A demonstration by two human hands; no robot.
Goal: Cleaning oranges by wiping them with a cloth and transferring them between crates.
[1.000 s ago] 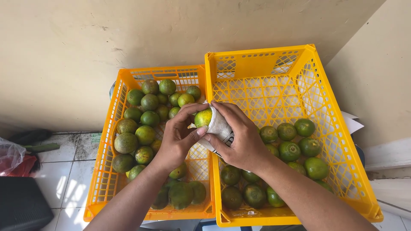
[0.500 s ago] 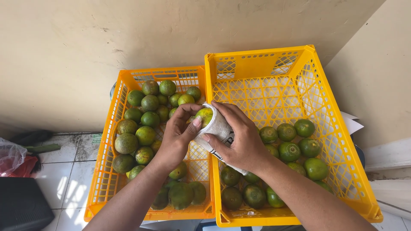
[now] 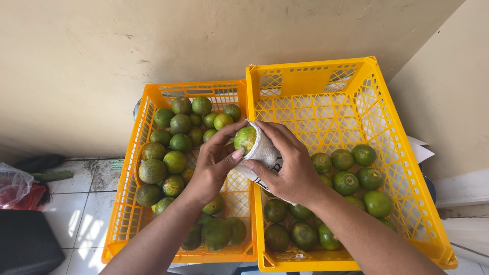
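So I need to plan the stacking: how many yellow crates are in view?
2. The left crate and the right crate stand side by side against the wall, both holding green fruits. Both hands meet above their shared edge. None seems hidden.

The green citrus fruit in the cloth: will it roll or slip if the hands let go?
The green citrus fruit is round, so it would probably roll. The white cloth looks floppy and likely adds grip. Both hands, left hand and right hand, steady it.

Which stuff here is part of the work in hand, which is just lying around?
In use:
left hand
right hand
green fruit
cloth
left crate
right crate

Lying about:
plastic bag
black box
paper
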